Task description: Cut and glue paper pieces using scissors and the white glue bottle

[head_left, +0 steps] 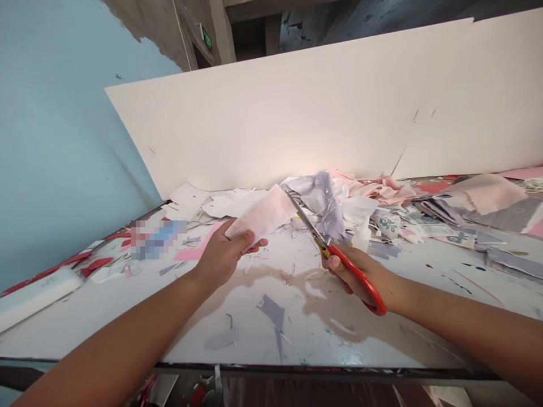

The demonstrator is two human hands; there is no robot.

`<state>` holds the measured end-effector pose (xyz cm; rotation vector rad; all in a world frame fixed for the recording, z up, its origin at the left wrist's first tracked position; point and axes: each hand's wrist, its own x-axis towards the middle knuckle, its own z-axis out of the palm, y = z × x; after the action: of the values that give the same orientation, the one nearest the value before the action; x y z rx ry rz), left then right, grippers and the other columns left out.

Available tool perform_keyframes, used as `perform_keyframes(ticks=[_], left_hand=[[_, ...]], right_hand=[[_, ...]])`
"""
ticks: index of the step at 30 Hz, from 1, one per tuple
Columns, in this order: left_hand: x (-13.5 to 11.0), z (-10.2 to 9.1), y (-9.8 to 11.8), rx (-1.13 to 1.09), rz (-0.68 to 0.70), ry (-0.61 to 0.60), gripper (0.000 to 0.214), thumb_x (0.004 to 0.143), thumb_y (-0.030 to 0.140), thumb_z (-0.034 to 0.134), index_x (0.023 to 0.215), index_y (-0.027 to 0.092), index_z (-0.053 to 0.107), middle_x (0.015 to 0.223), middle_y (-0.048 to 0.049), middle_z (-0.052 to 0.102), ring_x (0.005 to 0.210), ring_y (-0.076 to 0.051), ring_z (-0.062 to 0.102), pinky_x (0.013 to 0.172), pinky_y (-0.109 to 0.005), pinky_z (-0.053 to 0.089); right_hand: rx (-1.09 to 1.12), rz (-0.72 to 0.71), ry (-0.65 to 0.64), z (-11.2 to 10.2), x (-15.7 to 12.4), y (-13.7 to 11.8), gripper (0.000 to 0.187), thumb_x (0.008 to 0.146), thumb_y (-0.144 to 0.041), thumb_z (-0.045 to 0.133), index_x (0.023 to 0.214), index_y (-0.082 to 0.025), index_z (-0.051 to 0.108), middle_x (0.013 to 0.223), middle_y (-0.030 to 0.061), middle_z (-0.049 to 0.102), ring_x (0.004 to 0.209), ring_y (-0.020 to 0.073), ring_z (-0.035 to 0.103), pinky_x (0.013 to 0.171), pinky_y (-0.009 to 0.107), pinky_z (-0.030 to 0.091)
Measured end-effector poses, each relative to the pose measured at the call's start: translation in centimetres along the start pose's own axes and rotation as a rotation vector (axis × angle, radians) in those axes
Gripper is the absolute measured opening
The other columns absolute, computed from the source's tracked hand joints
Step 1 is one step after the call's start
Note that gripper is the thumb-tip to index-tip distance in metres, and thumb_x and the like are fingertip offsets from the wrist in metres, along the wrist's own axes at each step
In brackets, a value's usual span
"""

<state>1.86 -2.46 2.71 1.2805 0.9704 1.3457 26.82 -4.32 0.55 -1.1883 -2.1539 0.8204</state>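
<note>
Between the thumb and fingers of my left hand (227, 246) is a pale pink piece of fabric (267, 212), held up above the table. My right hand (356, 271) is closed around a pair of scissors (352, 274) with red handles. Their metal blades point up and to the left, the tips close to the right edge of the pink piece. Whether the tips touch it I cannot tell. Behind the scissors lies a crumpled lavender cloth (328, 206) with loose threads.
A white panel (297, 124) stands along the table's back. Pink fabric (377, 189) and mixed scraps (445, 226) are heaped at the back right, white card pieces (186, 200) at the back left. Grey offcuts (271, 311) lie on the white tabletop (178, 350). A white roll (38, 297) sits far left.
</note>
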Motion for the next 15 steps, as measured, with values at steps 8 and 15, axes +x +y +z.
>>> perform_keyframes(ticks=[8,15], left_hand=[[-0.08,0.0,0.1,0.0,0.007,0.005,0.022,0.065,0.03,0.067,0.079,0.017,0.055,0.075,-0.0015,0.063,0.072,-0.016,0.063,0.067,-0.027,0.046],[0.16,-0.07,-0.06,0.0,0.0,0.056,0.028,0.062,0.031,0.068,0.083,0.018,0.056,0.077,-0.0011,0.062,0.072,-0.017,0.064,0.067,-0.03,0.047]], right_hand=[[0.013,0.003,0.001,0.1,0.08,0.24,0.049,0.079,-0.064,0.023,0.057,-0.02,0.029,0.042,-0.0051,0.036,0.043,0.0092,0.034,0.046,0.025,0.028],[0.087,0.065,-0.012,0.29,-0.02,0.46,0.048,0.078,-0.063,0.027,0.057,-0.021,0.031,0.04,-0.0061,0.036,0.038,0.008,0.034,0.041,0.023,0.028]])
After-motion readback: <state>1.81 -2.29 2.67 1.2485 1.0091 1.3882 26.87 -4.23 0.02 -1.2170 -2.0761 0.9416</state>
